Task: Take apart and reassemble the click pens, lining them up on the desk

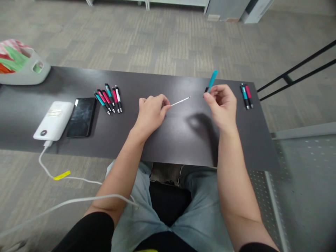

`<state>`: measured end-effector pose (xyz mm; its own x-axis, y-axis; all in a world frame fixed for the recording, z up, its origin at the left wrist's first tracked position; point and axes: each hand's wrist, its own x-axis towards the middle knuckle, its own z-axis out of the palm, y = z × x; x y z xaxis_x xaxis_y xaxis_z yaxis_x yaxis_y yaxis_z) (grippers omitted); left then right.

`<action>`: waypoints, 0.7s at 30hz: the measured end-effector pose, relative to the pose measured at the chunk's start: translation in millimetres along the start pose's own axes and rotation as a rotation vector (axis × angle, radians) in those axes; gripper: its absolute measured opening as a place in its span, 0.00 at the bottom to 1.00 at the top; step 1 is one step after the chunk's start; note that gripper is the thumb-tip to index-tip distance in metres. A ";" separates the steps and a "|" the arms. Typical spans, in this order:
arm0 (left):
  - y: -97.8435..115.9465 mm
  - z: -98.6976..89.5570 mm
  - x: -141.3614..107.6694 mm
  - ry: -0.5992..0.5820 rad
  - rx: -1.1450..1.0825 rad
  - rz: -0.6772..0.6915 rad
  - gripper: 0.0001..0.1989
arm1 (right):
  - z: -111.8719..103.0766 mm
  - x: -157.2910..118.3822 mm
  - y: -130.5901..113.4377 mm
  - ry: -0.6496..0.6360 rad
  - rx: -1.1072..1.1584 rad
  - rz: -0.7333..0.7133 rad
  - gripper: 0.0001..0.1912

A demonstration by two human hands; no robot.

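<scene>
Between the thumb and fingers of my left hand [152, 112] is a thin white pen refill [181, 102], its tip pointing right. My right hand [222, 105] pinches a teal pen barrel [212, 80] with a black clip, held up above the table and tilted. A gap separates the refill's tip from the barrel. Left of my left hand lies a group of several pens [109, 99] in teal, red and white with black grips. To the right of my right hand, a teal pen [244, 96] and a red pen [249, 95] lie side by side.
A white power bank [54, 120] with a white cable [76, 178] lies on the dark table [168, 147] at left, beside a black phone [82, 117]. A white basket [39, 71] of colourful items stands at the far left. Black metal bars [288, 78] rise beyond the right edge.
</scene>
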<state>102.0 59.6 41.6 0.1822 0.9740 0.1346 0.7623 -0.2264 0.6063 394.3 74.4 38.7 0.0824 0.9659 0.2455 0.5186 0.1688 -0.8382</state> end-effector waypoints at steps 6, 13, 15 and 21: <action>-27.7 4.2 20.8 0.237 -0.473 -0.009 0.10 | 24.7 -10.7 -12.8 -0.201 0.034 -0.041 0.28; -43.3 17.8 35.2 0.365 -0.872 0.153 0.20 | 51.5 -15.0 -12.7 -0.373 0.054 -0.229 0.16; -44.5 19.8 34.3 0.344 -0.899 0.171 0.22 | 53.2 -15.0 -9.5 -0.381 0.055 -0.229 0.13; -43.5 22.5 28.1 0.195 -0.878 0.224 0.29 | 50.6 -13.7 -4.3 -0.351 0.021 -0.247 0.12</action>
<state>87.9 96.7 1.4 0.1001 0.9106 0.4010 -0.0368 -0.3994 0.9160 347.9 70.3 14.4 -0.3385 0.9036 0.2627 0.4690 0.4040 -0.7854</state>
